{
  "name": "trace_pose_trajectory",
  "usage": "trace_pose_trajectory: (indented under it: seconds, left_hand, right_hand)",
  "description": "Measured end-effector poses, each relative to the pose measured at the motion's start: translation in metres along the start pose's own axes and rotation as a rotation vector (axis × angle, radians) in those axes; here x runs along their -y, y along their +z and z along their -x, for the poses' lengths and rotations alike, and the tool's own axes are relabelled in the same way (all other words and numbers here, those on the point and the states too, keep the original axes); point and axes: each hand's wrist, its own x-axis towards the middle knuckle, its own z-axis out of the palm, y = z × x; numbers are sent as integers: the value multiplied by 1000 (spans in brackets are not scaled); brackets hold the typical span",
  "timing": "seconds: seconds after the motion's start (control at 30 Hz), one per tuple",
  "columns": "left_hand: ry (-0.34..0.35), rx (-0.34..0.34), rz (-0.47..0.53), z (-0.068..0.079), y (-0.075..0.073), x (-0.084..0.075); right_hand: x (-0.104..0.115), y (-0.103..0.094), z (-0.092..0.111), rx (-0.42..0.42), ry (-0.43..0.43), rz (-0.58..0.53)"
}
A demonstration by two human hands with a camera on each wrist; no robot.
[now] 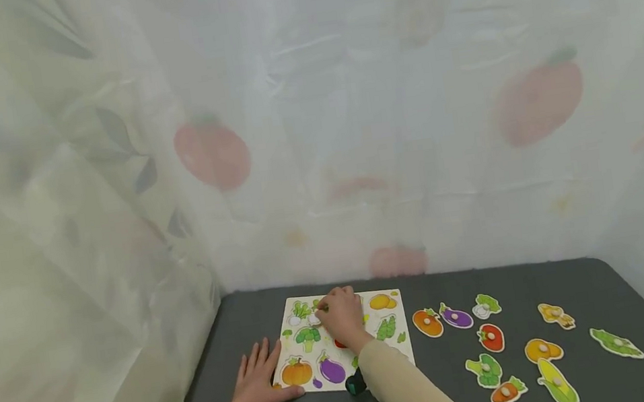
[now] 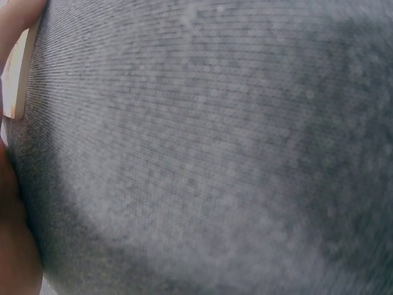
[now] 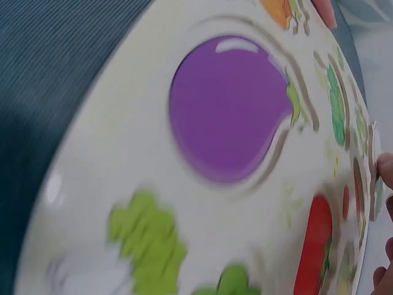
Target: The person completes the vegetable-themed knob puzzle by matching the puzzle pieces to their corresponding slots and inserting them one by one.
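A pale puzzle board (image 1: 373,354) with printed vegetables lies on the dark table. My left hand (image 1: 257,383) rests flat with spread fingers at the board's near left corner, its thumb along the near edge. Over the board's upper middle, my right hand (image 1: 343,317) pinches a thin vegetable puzzle piece (image 3: 373,169). That piece stands tilted against the board in the right wrist view; the fingers hide most of it, so its kind is unclear. Near the right wrist, the board shows an eggplant picture (image 3: 227,110). The left wrist view holds mostly table cloth and a board corner (image 2: 19,80).
Several loose knobbed pieces lie right of the board, among them an eggplant (image 1: 456,317), a tomato (image 1: 491,337), a broccoli (image 1: 486,371), a carrot (image 1: 508,392), a corn cob (image 1: 557,384) and a pea pod (image 1: 617,343). A pale curtain (image 1: 397,218) stands behind the table.
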Motion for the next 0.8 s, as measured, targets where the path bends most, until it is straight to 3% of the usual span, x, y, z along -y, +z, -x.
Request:
trace_pose_trajectory:
  seconds: [0.6, 0.8]
  left_hand:
    - [-31, 8, 8, -4, 6, 3]
    - [-42, 11, 9, -3, 4, 1]
  right_hand:
    - [22, 28, -14, 4, 24, 73]
    - [26, 33, -16, 1, 19, 32]
